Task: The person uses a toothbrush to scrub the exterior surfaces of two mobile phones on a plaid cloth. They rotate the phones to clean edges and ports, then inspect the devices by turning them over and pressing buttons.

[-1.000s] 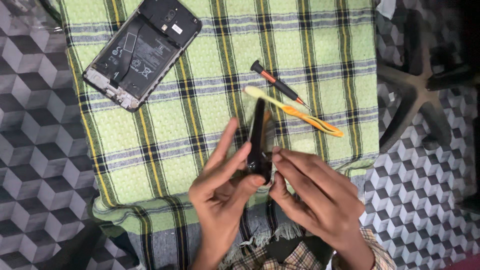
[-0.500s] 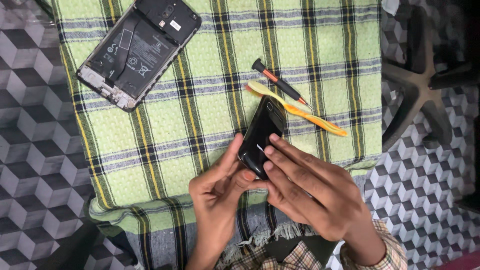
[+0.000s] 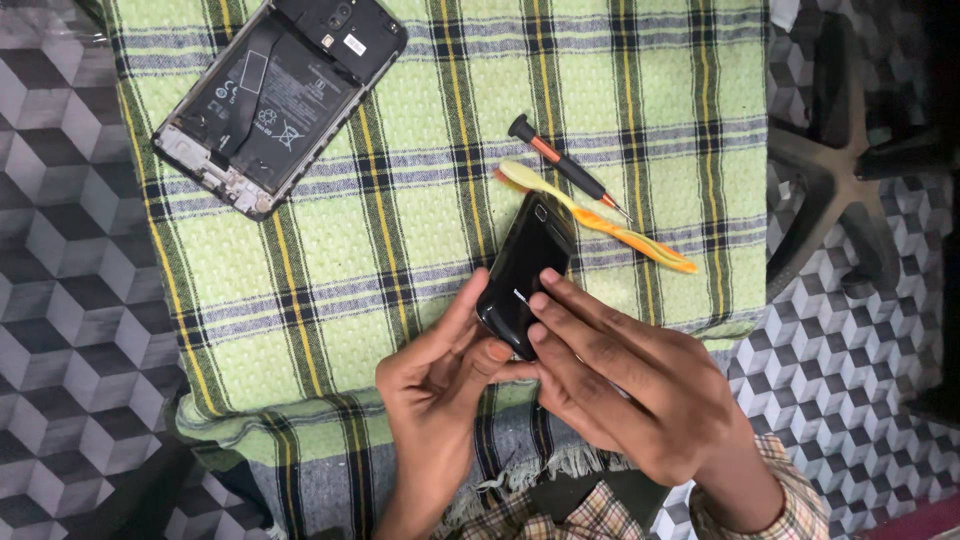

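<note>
Since 0.5 s earlier, black phone back cover point(image 3: 524, 275) tilted flatter, above the checked cloth point(image 3: 420, 250). Left hand point(image 3: 435, 395) and right hand point(image 3: 625, 395) pinched its lower end; grip best kept at edges, evenly.

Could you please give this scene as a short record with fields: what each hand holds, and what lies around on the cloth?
left hand: grips the lower edge of the black phone cover, thumb on it
right hand: fingers rest on the cover's glossy back
opened phone: lies back-off at upper left, battery showing
screwdriver: black and orange, beside the cover
pry tool: yellow and orange, next to the screwdriver
surface: green checked cloth
</note>
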